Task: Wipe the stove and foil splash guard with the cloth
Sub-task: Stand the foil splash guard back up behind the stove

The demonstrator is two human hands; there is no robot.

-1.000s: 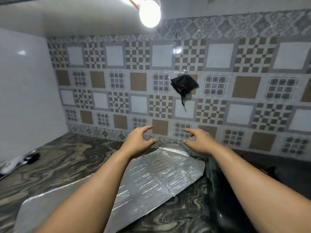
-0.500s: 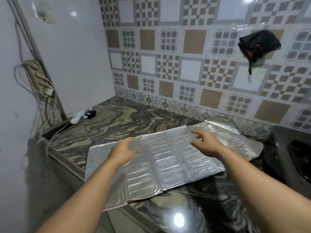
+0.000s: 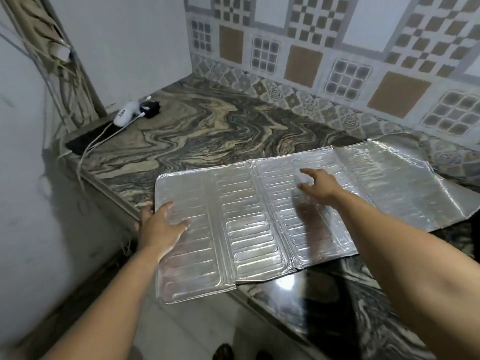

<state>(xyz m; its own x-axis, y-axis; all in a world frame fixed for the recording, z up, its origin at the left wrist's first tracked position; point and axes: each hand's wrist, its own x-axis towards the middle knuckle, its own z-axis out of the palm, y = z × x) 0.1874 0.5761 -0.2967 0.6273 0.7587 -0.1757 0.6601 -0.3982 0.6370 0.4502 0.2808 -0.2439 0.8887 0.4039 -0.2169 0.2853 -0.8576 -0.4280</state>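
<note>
The silver foil splash guard lies unfolded and flat on the marbled counter, its near-left corner hanging over the counter's front edge. My left hand is at the guard's left edge, thumb on top of the foil and fingers spread past the edge. My right hand hovers over the guard's middle panel with fingers spread, holding nothing. No cloth and no stove are in view.
A white device with a cable and a black plug lie at the counter's far left corner. A patterned tile wall backs the counter, and cables hang down the left wall. The floor shows below the counter's edge.
The view has swung down and left, away from the dark cloth hanging on the wall. Both hands dropped from near the wall to the foil guard, the left one reaching its left edge.
</note>
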